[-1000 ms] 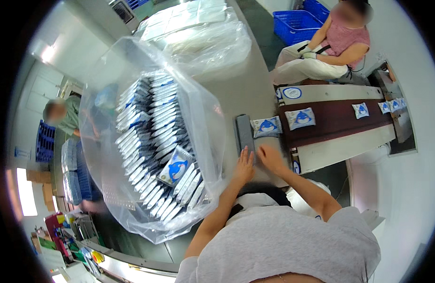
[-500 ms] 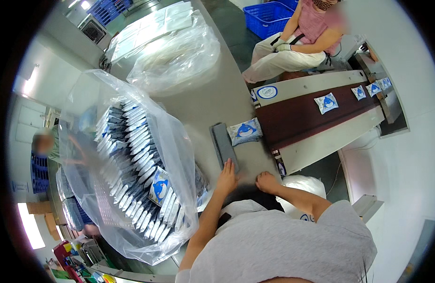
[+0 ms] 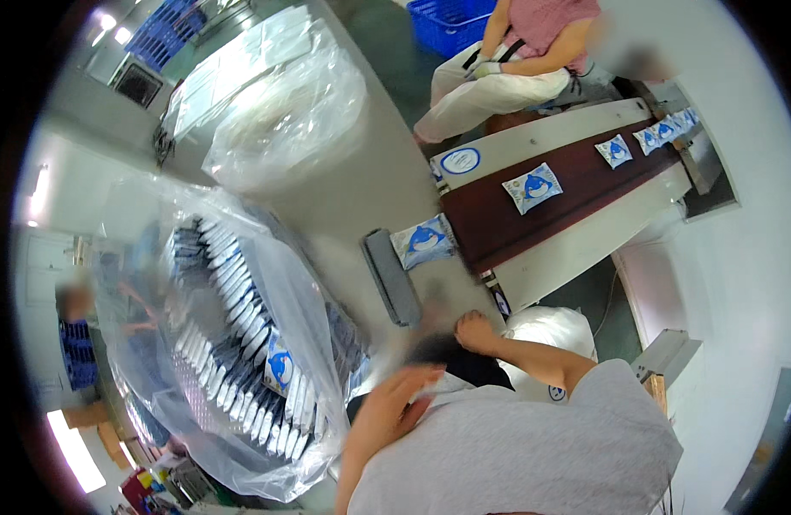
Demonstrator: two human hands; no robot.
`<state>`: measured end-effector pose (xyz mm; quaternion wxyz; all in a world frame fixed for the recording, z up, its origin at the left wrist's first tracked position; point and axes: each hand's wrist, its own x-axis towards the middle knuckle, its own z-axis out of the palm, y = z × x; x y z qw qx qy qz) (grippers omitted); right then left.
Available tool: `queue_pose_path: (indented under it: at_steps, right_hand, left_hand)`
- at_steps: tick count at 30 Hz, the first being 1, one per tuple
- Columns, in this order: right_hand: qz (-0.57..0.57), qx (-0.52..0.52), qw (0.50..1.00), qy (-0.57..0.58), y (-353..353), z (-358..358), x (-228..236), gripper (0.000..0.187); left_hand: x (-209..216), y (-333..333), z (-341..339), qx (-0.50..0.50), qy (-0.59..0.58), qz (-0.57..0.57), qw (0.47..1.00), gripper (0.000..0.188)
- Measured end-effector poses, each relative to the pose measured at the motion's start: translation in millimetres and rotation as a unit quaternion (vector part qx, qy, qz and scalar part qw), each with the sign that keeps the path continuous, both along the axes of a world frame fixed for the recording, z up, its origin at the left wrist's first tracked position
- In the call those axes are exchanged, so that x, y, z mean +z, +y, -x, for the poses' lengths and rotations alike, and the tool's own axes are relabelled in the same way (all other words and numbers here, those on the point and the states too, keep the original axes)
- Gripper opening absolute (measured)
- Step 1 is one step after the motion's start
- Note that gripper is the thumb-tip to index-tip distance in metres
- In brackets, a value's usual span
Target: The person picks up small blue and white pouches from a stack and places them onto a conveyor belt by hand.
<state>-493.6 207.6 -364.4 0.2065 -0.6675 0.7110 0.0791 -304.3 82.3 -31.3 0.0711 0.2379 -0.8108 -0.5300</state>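
My left hand (image 3: 397, 400) is drawn back close to my body, slightly blurred, with fingers and thumb apart and nothing seen in it. At the near table edge my right hand (image 3: 474, 333) rests curled, with nothing visible in it. Ahead of both hands a grey padded bar (image 3: 391, 277) lies on the table. A small silver-and-blue pouch with a blue dolphin picture (image 3: 424, 241) sits between that bar and the end of the dark red conveyor belt (image 3: 490, 230). On the belt comes another dolphin pouch (image 3: 533, 188), with several more behind it.
To the left stands a large clear plastic bag (image 3: 314, 300) holding rows of stacked pouches (image 3: 241, 287). Clear plastic sheeting (image 3: 284, 129) lies farther up the table. Beyond the conveyor sits a person in a pink top (image 3: 546, 34), near a blue crate (image 3: 447, 26). A white sack (image 3: 550, 343) is under the conveyor's near side.
My left hand has left the grey bar and pulled back toward my body. Pouches on the belt have come nearer. The view has shifted a little; my right hand stays at the table edge.
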Motion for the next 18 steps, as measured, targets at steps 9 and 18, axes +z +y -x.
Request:
queue_pose_path:
  at_steps: [9,18]
  right_hand:
    - [-0.043,0.01,0.994,-0.098,-16,-1,18,0.035]
    - [0.007,-0.003,0.996,-0.083,-8,2,8,0.036]
  left_hand:
    - [5,-112,-162,0.304,-0.213,0.181,0.911,0.03]
    - [-118,-127,-207,0.209,-0.254,0.166,0.93,0.059]
